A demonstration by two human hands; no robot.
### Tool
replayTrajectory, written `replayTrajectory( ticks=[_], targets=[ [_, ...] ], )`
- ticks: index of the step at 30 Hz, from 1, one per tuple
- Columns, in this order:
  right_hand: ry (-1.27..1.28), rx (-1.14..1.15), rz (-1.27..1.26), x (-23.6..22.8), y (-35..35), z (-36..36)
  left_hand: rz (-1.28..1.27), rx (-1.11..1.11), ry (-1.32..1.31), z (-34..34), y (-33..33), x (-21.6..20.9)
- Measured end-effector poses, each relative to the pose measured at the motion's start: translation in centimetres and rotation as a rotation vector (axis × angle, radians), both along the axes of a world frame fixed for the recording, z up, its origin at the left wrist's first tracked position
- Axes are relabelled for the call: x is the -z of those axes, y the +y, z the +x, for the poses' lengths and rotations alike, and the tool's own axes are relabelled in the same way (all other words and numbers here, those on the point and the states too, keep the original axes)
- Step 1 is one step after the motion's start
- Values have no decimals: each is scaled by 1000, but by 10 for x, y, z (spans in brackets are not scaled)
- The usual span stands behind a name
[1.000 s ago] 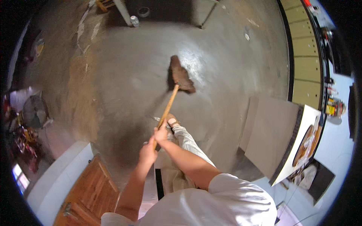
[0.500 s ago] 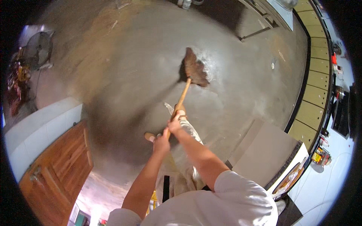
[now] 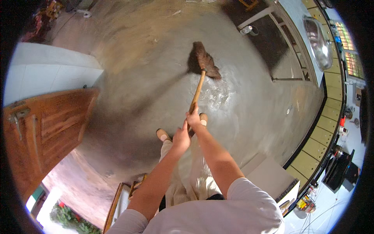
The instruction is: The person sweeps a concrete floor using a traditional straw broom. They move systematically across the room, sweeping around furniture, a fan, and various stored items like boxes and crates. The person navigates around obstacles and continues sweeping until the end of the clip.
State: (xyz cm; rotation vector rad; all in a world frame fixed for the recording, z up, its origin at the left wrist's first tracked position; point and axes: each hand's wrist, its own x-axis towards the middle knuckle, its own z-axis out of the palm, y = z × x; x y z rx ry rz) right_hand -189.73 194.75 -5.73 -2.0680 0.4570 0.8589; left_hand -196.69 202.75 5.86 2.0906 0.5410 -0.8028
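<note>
A broom (image 3: 199, 86) with a light wooden handle reaches forward from my body, tilted away from me. Its brown bristle head (image 3: 207, 61) rests on the grey floor ahead, next to its own dark shadow. My right hand (image 3: 193, 118) wraps round the handle, farther along it. Close behind, my left hand (image 3: 181, 139) is closed round the handle nearer its end. My forearms hide the rear tip of the handle.
An open wooden door (image 3: 54, 130) stands at the left beside a low white-tiled wall (image 3: 50, 76). At far right is a metal-framed table (image 3: 288, 43) with a bottle (image 3: 246, 30) beneath it. A beige box-like cabinet (image 3: 269, 175) sits close at my right, before a tiled counter front (image 3: 315, 136).
My view has turned and shifted, bringing more of the door and table into sight. The bristle head lies a little farther ahead. Both hands keep their hold on the handle.
</note>
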Motion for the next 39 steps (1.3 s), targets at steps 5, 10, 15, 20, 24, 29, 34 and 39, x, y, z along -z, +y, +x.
replayTrajectory(
  ticks=[5,10,15,20,24,29,34,39],
  targets=[
    [93,-150,-66,25,50,-28,11,17,146,-27,51,9],
    [113,-232,51,0,125,-153,103,-26,124,-143,111,-33],
    [209,-202,162,-60,170,-187,165,-35,101,-189,151,-65],
    [94,-91,174,-74,147,-121,154,-3,-85,-115,133,-100],
    [-152,-80,20,-36,93,-6,125,8,-165,-14,89,-51],
    [-205,84,50,3,31,159,-5,20,-68,153,43,-6],
    [-166,355,127,43,-6,274,7,210,-2,288,23,31],
    [-81,399,60,69,-10,333,21,239,-25,346,16,70]
  ],
)
